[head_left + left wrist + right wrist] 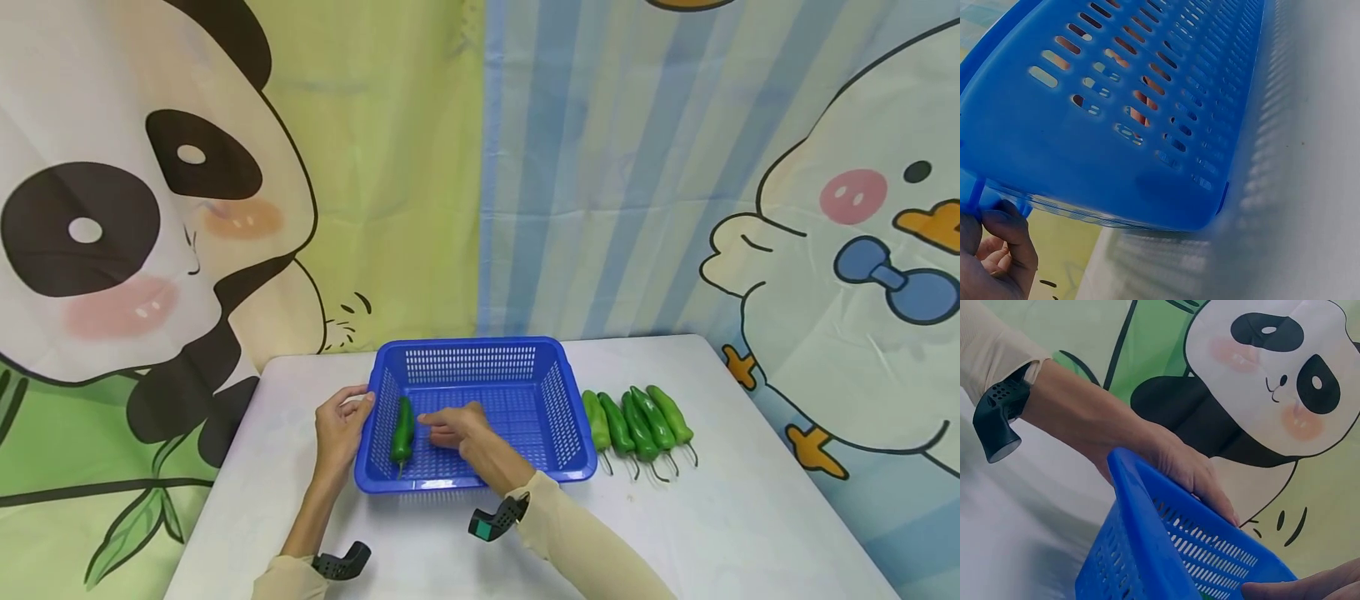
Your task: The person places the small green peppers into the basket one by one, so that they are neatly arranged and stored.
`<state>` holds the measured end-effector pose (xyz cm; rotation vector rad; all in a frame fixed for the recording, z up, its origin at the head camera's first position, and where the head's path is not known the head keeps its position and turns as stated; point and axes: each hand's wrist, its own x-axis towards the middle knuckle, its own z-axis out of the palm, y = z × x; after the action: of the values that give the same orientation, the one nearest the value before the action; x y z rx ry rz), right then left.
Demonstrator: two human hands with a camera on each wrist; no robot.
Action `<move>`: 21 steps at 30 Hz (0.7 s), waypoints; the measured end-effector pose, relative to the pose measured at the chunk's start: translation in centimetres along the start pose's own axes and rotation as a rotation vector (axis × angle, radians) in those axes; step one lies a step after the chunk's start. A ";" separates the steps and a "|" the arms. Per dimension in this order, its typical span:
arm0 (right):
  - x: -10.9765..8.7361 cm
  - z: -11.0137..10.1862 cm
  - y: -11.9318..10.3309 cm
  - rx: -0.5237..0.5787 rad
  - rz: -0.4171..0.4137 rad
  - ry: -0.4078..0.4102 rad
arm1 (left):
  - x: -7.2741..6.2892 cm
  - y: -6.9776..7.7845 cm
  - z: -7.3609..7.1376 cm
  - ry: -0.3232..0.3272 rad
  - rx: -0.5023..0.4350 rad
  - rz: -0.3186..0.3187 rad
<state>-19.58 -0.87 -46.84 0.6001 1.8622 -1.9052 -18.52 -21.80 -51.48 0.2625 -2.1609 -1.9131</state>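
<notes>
Left hand pinches the basket at its edge; right hand, loosely open and empty, has one pepper just to its left, five peppers out right. Best brace the basket, lay each alongside gently!

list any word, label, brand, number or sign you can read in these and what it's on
None can be read: no text shows on the blue basket, the green pepper inside it or the row of peppers.
The backdrop shows cartoon drawings, no lettering.
The green patch on the right wrist device is too small to tell.
</notes>
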 end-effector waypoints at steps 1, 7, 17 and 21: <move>0.0 -0.2 -0.1 0.006 0.003 -0.010 | 0.0 0.0 0.0 -0.002 -0.001 0.000; 0.5 -1.6 -0.5 0.049 0.020 -0.041 | 0.0 0.1 0.0 -0.009 -0.014 -0.005; 0.7 -3.0 -1.0 0.103 0.037 -0.084 | 0.1 0.0 0.1 -0.005 0.001 0.007; 0.6 -3.4 -1.2 0.134 0.032 -0.101 | 0.0 -0.2 0.0 0.003 0.007 0.012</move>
<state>-20.70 2.54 -46.27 0.5606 1.6636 -2.0123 -18.55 -21.79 -51.67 0.2523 -2.1628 -1.8982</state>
